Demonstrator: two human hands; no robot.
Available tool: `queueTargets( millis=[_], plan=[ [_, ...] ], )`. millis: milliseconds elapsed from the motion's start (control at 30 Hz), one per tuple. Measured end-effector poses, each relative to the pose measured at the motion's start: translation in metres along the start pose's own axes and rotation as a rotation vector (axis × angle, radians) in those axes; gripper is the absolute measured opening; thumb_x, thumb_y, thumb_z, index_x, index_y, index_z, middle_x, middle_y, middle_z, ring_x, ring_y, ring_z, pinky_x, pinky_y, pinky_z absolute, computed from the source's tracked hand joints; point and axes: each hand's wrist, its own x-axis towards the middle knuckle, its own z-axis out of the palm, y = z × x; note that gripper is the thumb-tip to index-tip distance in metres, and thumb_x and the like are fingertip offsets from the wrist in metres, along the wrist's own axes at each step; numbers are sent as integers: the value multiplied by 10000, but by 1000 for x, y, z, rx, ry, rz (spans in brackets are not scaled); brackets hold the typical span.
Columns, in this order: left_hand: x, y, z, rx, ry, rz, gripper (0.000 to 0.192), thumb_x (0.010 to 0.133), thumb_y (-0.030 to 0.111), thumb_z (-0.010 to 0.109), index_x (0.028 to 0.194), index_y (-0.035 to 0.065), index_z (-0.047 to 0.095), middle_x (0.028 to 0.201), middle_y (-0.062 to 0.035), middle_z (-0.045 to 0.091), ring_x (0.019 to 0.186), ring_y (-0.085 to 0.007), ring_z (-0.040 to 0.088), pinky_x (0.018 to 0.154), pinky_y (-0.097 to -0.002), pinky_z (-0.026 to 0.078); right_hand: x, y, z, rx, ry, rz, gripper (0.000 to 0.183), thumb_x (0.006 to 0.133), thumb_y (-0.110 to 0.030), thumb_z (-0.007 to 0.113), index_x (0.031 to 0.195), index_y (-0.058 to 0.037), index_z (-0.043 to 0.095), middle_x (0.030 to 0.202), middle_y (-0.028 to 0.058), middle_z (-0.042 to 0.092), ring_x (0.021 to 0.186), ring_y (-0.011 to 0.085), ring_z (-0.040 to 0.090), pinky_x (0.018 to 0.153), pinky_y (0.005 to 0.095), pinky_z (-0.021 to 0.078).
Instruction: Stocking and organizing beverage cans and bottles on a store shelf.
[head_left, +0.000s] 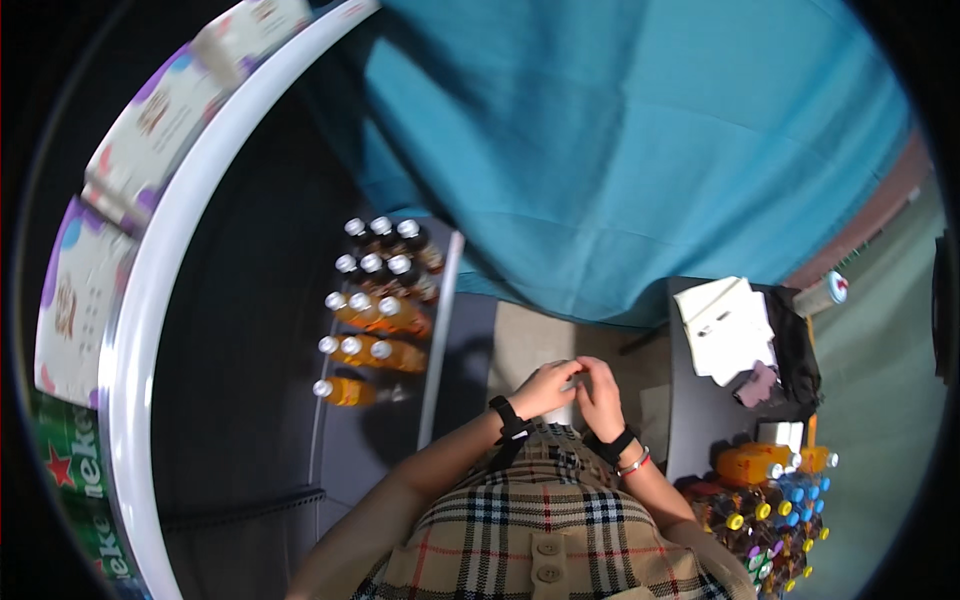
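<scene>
My left hand (550, 388) and my right hand (602, 401) meet in front of my waist, their fingertips touching. No object shows in either; the fingers are loosely curved with the thumbs apart. A black band (509, 418) circles the left wrist. Another black band (619, 445) and a red-and-silver bracelet (634, 463) are on the right one. To the left, a dark shelf (375, 442) bears rows of bottles: dark drink bottles (386, 262) with white caps at the far end, orange drink bottles (386, 315) nearer.
A dark table (686, 409) at right holds papers (724, 330), a black bag (796, 352), a purple cloth (756, 385) and a can (821, 295). Several capped bottles (765, 510) crowd beside it. A blue curtain (637, 150) hangs ahead. Cartons (154, 135) line the curved white edge (180, 202) at left.
</scene>
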Motion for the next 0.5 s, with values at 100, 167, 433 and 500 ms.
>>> queueTargets(
  millis=[100, 167, 433, 500],
  plan=[
    [-65, -27, -50, -23, 209, -92, 294, 750, 59, 624, 1025, -9, 549, 959, -168, 604, 870, -279, 620, 733, -334, 500, 20, -25, 67, 134, -252, -108, 389, 720, 40, 530, 1104, -2, 492, 1040, 173, 543, 981, 329, 535, 850, 368, 435],
    [-112, -57, -71, -3, 319, -162, 254, 760, 62, 629, 994, -16, 565, 939, -148, 612, 861, -234, 631, 746, -305, 499, 27, -41, 109, 180, -421, -176, 405, 711, 30, 535, 1111, -19, 504, 1022, 177, 554, 984, 330, 534, 858, 377, 431],
    [-244, -95, -119, -279, 669, -582, 249, 799, -1, 593, 1047, -15, 569, 1011, -59, 617, 935, -146, 589, 786, -271, 477, 36, -96, 257, 317, -849, -294, 303, 760, -79, 567, 1057, -50, 515, 983, 164, 570, 951, 347, 557, 777, 394, 462],
    [-253, -92, -128, -284, 750, -597, 271, 796, 3, 598, 1063, -12, 560, 1014, -65, 616, 936, -151, 588, 793, -272, 473, 45, -107, 282, 242, -924, -473, 270, 775, -110, 570, 1035, -59, 513, 946, 159, 569, 936, 343, 560, 760, 395, 463]
  ],
)
